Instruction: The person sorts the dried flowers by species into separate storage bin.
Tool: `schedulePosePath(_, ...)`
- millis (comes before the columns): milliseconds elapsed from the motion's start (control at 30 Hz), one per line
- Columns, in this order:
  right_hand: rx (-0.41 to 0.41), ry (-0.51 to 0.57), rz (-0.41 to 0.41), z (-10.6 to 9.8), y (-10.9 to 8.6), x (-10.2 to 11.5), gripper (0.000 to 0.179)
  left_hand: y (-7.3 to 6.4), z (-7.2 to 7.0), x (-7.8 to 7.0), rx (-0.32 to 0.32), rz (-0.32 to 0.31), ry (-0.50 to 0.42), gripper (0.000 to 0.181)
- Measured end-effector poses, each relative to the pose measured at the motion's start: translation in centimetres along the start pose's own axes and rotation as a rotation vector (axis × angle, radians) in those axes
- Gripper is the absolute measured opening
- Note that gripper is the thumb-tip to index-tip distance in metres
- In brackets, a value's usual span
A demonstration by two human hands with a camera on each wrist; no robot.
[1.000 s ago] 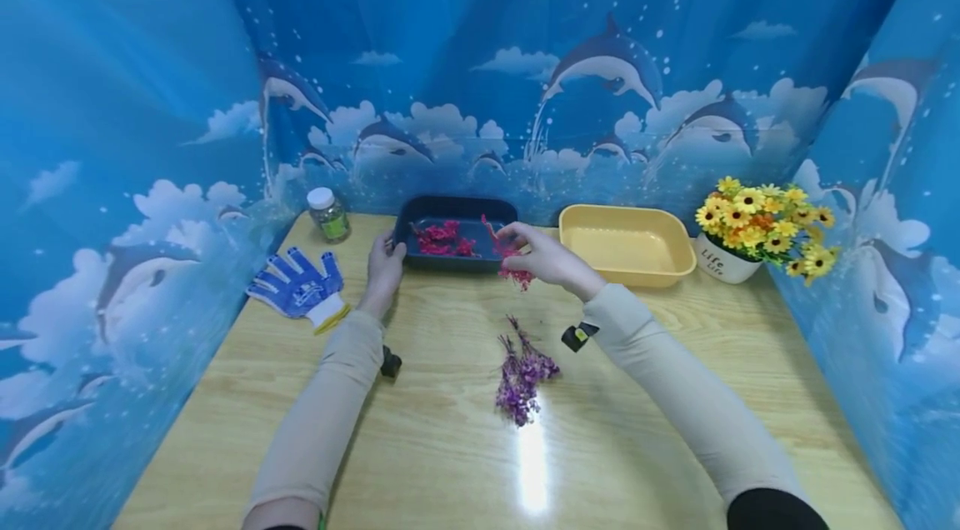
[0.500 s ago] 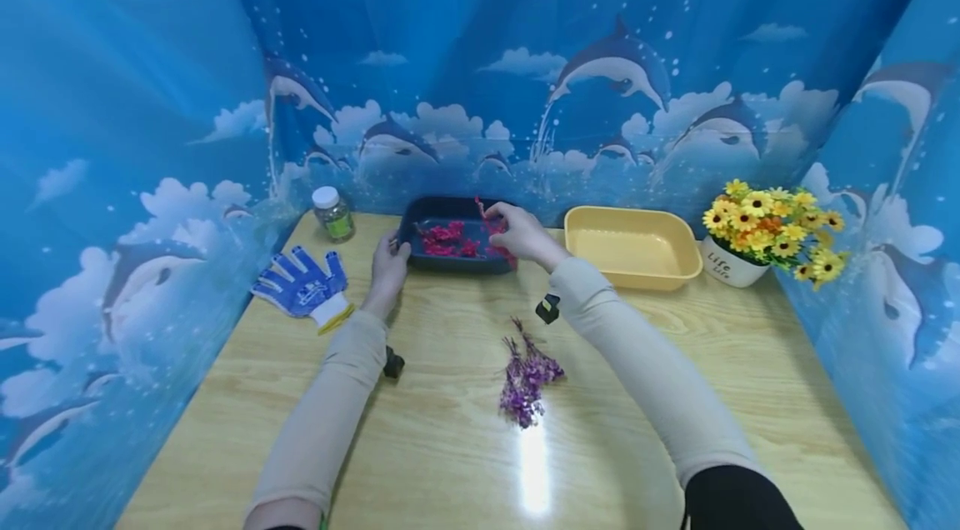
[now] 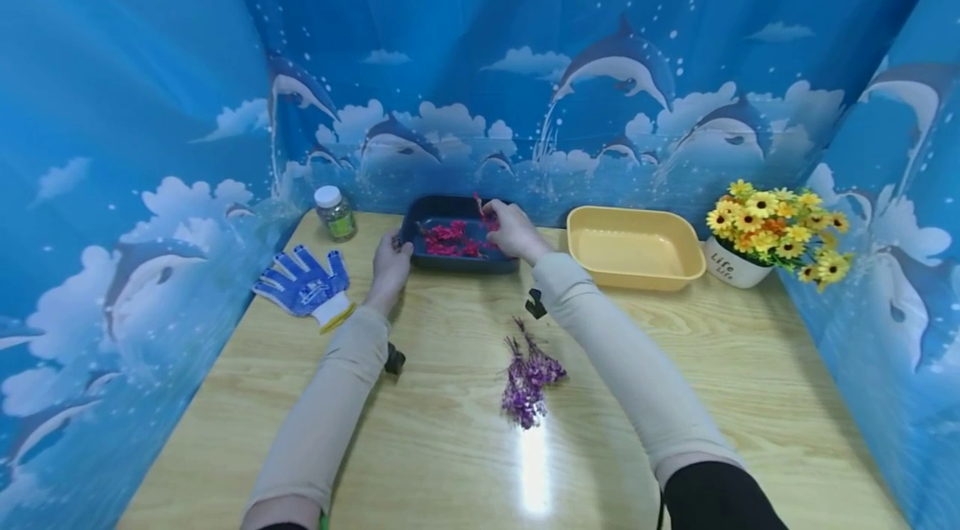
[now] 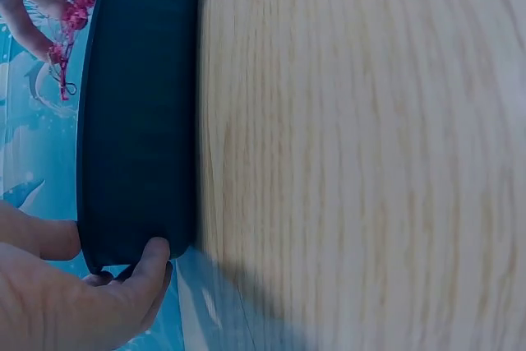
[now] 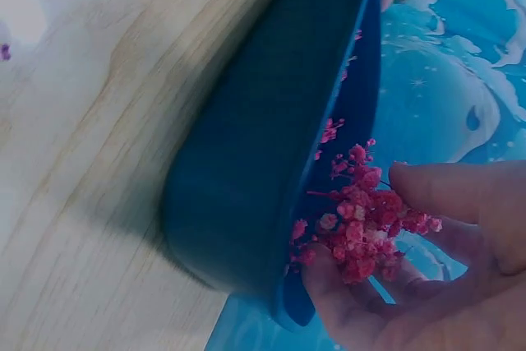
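Observation:
A dark blue tray (image 3: 465, 265) stands at the back of the table with small pink-red dried flowers (image 3: 446, 238) lying in it. My left hand (image 3: 392, 267) grips the tray's left end, thumb at the rim and fingers against the outer wall, as the left wrist view shows. Over the tray's right end, my right hand (image 3: 517, 232) holds a sprig of pink dried flowers (image 5: 362, 223) between thumb and fingers. In the right wrist view the blossoms hang at the tray's rim. A bunch of purple dried flowers (image 3: 528, 380) lies on the table in front, touched by neither hand.
Right of the dark tray is a yellow tray (image 3: 637, 280). A white pot (image 3: 735, 266) of yellow flowers stands at the far right. A lidded jar (image 3: 335, 215) and a blue-white work glove (image 3: 307, 287) lie to the left. A dolphin-printed curtain (image 3: 450, 55) closes off the back.
My right hand has moved left with the pink sprig, from the front right corner to above the dark tray's inside. The left hand keeps its grip on the tray.

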State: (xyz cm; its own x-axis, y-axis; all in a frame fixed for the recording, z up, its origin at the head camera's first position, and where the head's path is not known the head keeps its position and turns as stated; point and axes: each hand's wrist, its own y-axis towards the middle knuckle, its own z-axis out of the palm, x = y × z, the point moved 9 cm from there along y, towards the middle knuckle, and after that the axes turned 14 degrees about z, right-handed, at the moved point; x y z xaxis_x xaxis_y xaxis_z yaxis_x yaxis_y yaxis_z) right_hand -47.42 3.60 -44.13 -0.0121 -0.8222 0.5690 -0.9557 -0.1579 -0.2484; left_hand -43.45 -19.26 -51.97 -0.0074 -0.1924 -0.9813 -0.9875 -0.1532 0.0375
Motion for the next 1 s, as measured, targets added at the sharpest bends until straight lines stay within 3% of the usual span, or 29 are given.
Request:
schedulePosePath(567, -0.002, -0.021, 0.137, 1.5, 0.8, -1.5, 0.051, 0.0, 0.0, 0.1, -0.015, -0.006, -0.016, 0.057)
schedulePosePath(733, -0.026, -0.042, 0.118, 1.4, 0.8, -1.6, 0.058, 0.1, 0.0, 0.2, -0.02, 0.005, -0.018, 0.056)
schedulePosePath(1000, -0.062, 0.002, 0.064, 0.8, 0.3, -1.3, 0.051, 0.0, -0.2, 0.0, -0.028, 0.014, -0.02, 0.055)
